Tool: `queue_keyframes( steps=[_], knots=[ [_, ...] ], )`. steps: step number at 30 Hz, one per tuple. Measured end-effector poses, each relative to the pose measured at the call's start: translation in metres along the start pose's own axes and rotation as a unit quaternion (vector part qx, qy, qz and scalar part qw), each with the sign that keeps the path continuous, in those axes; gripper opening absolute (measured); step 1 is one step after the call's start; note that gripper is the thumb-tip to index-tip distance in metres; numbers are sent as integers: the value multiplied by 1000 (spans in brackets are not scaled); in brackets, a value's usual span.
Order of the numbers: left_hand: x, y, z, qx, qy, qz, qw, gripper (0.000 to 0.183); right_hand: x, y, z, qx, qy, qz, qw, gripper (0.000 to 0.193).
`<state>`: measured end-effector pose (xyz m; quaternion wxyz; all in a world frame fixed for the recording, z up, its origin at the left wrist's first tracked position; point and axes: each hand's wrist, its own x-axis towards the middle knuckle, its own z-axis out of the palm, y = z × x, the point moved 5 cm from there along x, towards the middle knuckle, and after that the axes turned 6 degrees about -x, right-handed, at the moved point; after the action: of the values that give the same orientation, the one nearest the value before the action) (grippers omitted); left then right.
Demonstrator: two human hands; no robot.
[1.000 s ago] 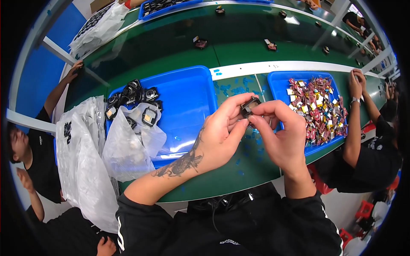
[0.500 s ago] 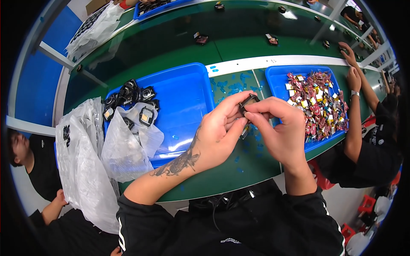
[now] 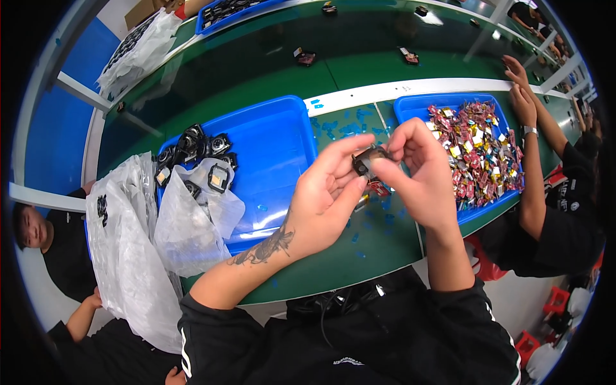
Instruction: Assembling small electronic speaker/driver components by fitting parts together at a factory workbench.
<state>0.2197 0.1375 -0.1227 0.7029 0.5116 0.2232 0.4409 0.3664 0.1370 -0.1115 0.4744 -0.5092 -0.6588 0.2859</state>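
I see both hands raised over the green counter (image 3: 359, 269), pinching one small dark part (image 3: 367, 160) between them. It looks blackish with a brown-grey face, roughly square, and much of it is hidden by fingers. My left hand (image 3: 324, 196) cups it from below and the left, its grip closed on the part with thumb and fingertips. My right hand (image 3: 414, 170) comes in from the right, its grip also clamped on the part's right edge. The part hovers above the gap between two blue trays. The left blue tray (image 3: 273, 138) holds black parts (image 3: 196, 144) and clear plastic bags (image 3: 192, 224). The right blue tray (image 3: 417, 106) holds a heap of small colourful pieces (image 3: 478, 151). Another person's hands (image 3: 521, 86) reach toward that tray.
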Motion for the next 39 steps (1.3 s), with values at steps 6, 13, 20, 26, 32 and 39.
queue_keyframes(
  steps=[6,13,20,26,32,39],
  knots=[
    [5,-2,-9,-89,24,24,995,46,-26,-5,-6,82,-13,60,995,28],
    [1,24,0,362,-8,185,914,36,-27,-5,-9,202,-1,120,972,13],
    [1,19,-1,398,-63,127,906,24,-24,0,-15,252,-38,84,963,7],
    [3,-21,-15,-20,3,-193,981,24,-29,2,-3,249,-14,110,962,14],
    [2,-17,-12,-58,27,-109,992,38,-24,1,1,115,48,79,989,28],
    [4,-11,-12,-25,22,-52,998,41,-25,4,0,90,42,82,992,33]
  ],
)
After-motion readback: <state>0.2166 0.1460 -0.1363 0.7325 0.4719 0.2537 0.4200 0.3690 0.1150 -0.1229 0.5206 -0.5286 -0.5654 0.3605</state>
